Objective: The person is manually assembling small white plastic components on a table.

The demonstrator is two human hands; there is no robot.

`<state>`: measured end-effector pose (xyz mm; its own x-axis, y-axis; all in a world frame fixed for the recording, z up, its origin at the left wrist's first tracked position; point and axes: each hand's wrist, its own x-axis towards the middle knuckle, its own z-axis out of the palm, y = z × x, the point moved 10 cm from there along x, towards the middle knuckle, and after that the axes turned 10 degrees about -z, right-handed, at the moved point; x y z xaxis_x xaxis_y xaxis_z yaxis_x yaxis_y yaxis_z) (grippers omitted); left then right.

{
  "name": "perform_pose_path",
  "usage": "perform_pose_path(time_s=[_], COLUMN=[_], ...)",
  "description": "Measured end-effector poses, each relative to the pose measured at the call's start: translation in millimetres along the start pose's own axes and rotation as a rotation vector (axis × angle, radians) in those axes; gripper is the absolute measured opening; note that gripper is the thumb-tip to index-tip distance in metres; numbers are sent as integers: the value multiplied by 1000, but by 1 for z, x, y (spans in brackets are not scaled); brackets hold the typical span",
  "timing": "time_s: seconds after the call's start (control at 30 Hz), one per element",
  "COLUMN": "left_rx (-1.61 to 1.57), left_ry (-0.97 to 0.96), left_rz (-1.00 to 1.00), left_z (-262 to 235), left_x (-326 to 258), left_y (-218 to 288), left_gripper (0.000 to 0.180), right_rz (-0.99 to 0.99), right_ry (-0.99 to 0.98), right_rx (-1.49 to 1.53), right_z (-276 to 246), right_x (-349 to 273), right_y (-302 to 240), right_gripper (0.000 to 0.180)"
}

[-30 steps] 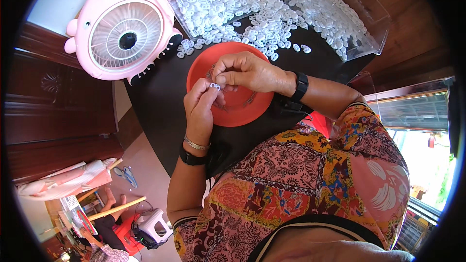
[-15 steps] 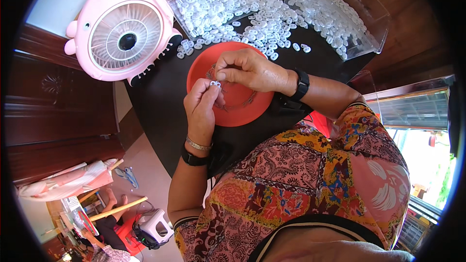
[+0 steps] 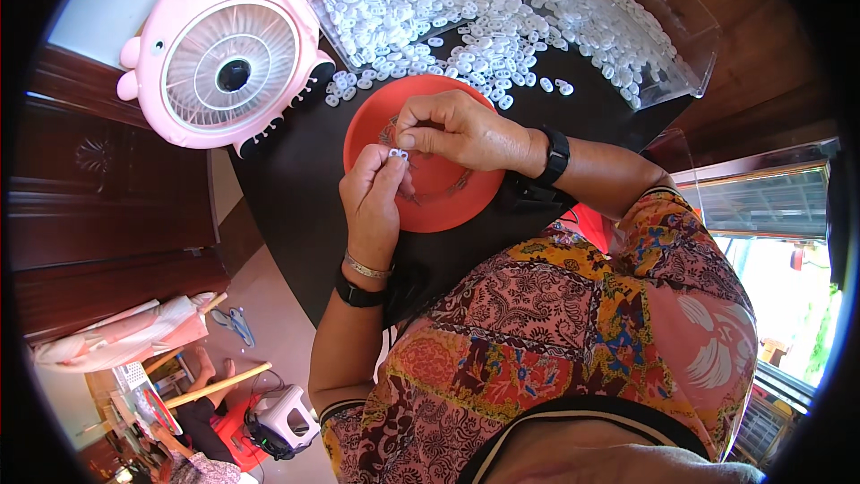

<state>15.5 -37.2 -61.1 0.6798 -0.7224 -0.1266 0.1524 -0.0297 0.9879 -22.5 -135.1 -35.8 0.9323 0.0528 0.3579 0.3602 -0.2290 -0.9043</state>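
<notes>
My left hand (image 3: pixel 371 199) pinches a small white two-holed plastic piece (image 3: pixel 398 154) between thumb and fingertips. Just above it, my right hand (image 3: pixel 470 133) is closed in a pinch, its thumb against the forefinger, close to the piece. Whatever is between those right fingertips is too small to make out. Both hands are over a round orange-red dish (image 3: pixel 466 211). Thin dark wire-like bits (image 3: pixel 459 186) lie in the dish, partly hidden by my hands.
Heaps of matching white pieces (image 3: pixel 408 0) spill onto the black table (image 3: pixel 287 206) beyond the dish. A clear bin (image 3: pixel 703 63) at far right holds more. To the left stands a pink animal-shaped fan (image 3: pixel 148 116). Another person's legs (image 3: pixel 210 381) show at lower left.
The white piece has turned slightly in my left fingertips. Otherwise both hands keep nearly the same place over the dish.
</notes>
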Motion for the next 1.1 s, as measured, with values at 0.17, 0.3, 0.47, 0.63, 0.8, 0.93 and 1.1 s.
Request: perform_pose_path(time_s=[0.17,0.3,0.47,0.63,0.8,0.93,1.1], left_rx=[19,126,160,20,-30,-54,-62], left_ry=[34,90,101,83,54,60,106], left_rz=[-3,46,79,33,-1,-16,-37], left_z=[0,-1,1,2,2,-7,-13], left_x=[-2,-5,-8,-6,-1,2,0], left_y=[-2,2,4,-2,-5,-11,-9], left_gripper=[17,19,19,17,15,15,15], right_rz=[-78,-159,-251,-200,-190,-163,-65], right_ry=[-4,-21,-22,17,78,218,223], right_rx=[-133,-296,-361,-314,-297,-557,-794], right_z=[0,1,3,0,-18,-74,-116], right_x=[1,1,2,2,3,8,-7], right_y=[-8,-19,-29,-27,-29,-42,-56], right_gripper=[11,10,11,11,18,14,13])
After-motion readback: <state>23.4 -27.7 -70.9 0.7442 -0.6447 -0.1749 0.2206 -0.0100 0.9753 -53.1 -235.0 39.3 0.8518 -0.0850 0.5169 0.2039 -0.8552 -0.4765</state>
